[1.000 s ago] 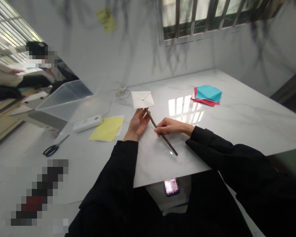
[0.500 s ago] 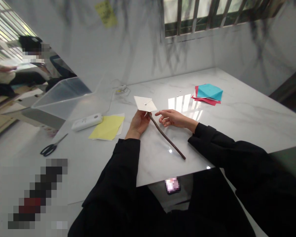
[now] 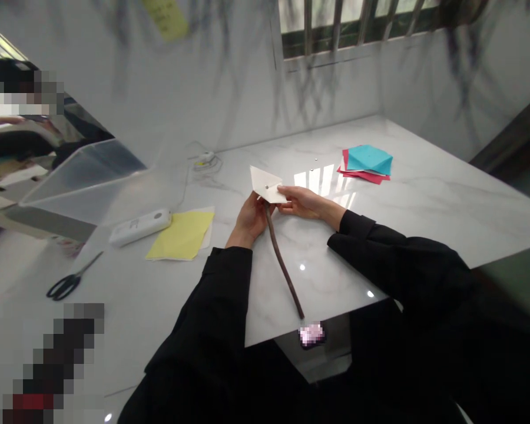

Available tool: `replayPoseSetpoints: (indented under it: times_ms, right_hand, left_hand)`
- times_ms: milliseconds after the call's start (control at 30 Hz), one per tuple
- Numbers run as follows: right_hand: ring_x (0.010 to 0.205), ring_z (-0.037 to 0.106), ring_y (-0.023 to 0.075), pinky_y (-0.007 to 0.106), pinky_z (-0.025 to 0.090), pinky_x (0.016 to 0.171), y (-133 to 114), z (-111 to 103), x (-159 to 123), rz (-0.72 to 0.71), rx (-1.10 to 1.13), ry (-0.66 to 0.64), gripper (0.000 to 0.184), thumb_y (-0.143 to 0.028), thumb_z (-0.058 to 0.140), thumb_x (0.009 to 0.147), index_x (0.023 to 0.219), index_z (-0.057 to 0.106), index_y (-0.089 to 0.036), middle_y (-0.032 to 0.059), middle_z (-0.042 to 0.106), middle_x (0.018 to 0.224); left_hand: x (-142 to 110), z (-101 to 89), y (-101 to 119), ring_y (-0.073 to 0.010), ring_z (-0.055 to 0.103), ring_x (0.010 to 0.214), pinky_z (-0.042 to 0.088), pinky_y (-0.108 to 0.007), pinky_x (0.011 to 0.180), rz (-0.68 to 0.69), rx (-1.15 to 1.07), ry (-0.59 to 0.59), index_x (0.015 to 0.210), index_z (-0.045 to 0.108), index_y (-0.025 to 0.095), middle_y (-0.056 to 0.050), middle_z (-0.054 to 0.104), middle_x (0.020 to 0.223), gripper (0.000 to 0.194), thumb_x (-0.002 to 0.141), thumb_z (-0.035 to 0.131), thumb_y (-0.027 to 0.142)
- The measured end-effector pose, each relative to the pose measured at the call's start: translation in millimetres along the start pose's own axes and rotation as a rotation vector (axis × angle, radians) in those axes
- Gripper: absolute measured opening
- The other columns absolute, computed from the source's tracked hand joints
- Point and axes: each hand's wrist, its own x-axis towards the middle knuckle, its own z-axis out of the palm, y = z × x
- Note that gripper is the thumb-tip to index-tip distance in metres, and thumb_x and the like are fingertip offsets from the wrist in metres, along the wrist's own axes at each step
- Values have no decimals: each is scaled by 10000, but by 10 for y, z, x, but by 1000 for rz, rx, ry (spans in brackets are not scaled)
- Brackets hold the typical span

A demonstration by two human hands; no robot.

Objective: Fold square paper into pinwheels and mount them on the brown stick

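A white folded paper square (image 3: 265, 182) with a small pin at its centre sits on the top end of a thin brown stick (image 3: 284, 268). My left hand (image 3: 248, 221) is closed round the stick just below the paper and holds it above the white marble table (image 3: 424, 206). The stick's lower end hangs toward me over the table's near edge. My right hand (image 3: 304, 203) pinches the paper's right corner with its fingertips.
On the table lie yellow paper sheets (image 3: 181, 235), a white remote-like device (image 3: 140, 226), black scissors (image 3: 70, 280), a clear plastic bin (image 3: 83, 179) at the left, and a teal and red paper stack (image 3: 367, 162) at the back right. A person sits far left.
My right hand let go of the stick and moved up to pinch the paper's corner. The stick swung so its lower end points toward me. The view shifted left.
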Motion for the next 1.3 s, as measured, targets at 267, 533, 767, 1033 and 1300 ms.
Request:
replayPoseSetpoints:
  times_ms: [267, 533, 767, 1033, 1300]
  right_hand:
    - [848, 694, 140, 221, 600, 721, 42, 18, -69, -33, -53, 52, 127, -246, 741, 951, 1033, 712, -154, 72, 763, 992]
    - [797, 667, 126, 227, 596, 724, -3, 43, -107, -30, -85, 117, 106, -252, 747, 940, 982, 700, -167, 50, 736, 937]
    - [803, 662, 127, 209, 585, 684, -74, -81, -114, -86, -174, 159, 134, -270, 758, 909, 990, 704, -178, 57, 733, 983]
    - [682, 551, 102, 241, 573, 664, -89, -123, -96, -175, -359, 231, 204, -349, 798, 871, 921, 684, -188, -5, 624, 812]
    - [785, 640, 150, 274, 566, 694, -16, -112, -86, -243, -440, 224, 296, -443, 812, 837, 949, 692, -196, 27, 713, 889]
  left_hand:
    - [-26, -39, -51, -196, 758, 940, 617, -293, 900, -16, 33, 12, 1181, 741, 177, -56, 793, 949, 233, 968, 663, 228]
    - [64, -70, -58, -188, 735, 855, 597, -282, 838, 59, 163, 21, 1013, 748, 161, -52, 766, 863, 201, 824, 796, 212]
    - [88, -278, 37, -177, 699, 721, 557, -286, 749, 260, 574, 122, 921, 774, 131, -70, 770, 799, 308, 634, 883, 160]
    - [31, -250, 134, -221, 730, 987, 578, -286, 848, 420, 520, 222, 914, 771, 199, -76, 786, 980, 132, 790, 817, 194]
    - [-143, 34, -24, -256, 743, 1039, 593, -343, 909, 164, 289, -3, 1049, 744, 149, -122, 788, 1070, 381, 803, 872, 411]
